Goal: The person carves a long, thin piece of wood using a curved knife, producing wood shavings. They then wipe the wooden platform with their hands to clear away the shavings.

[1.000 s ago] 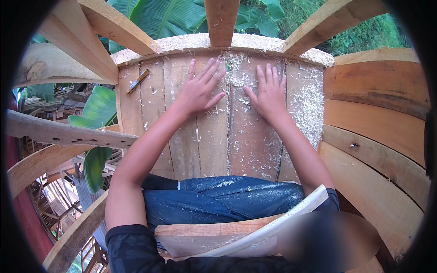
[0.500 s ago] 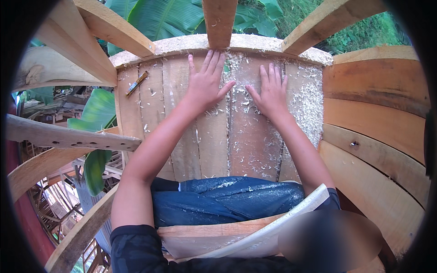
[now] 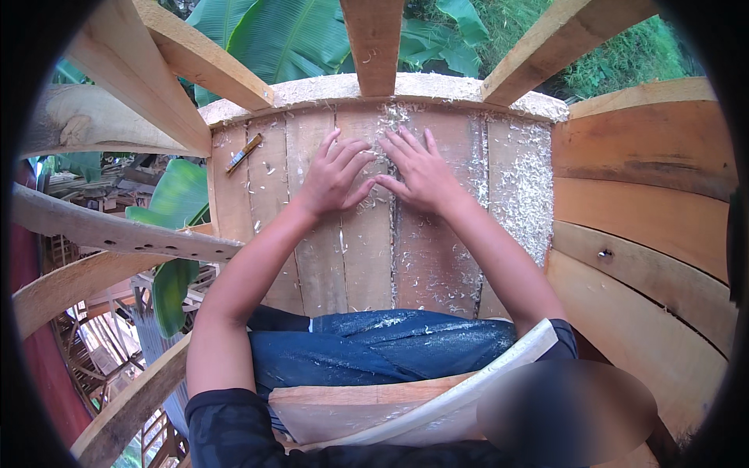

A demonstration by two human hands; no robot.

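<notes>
Drawn together since a second ago, left hand (image 3: 334, 176) and right hand (image 3: 419, 171) pressed flat, fingers spread, grasping nothing, on reddish-brown upright wooden planks (image 3: 367, 249) beneath both palms, strewn with pale shavings (image 3: 521, 195) rightward.

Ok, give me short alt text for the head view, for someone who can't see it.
Both bare hands, left hand and right hand, press flat side by side on a plank floor strewn with wood shavings. A small brown tool lies to their left; curved wooden ribs rise around.
</notes>
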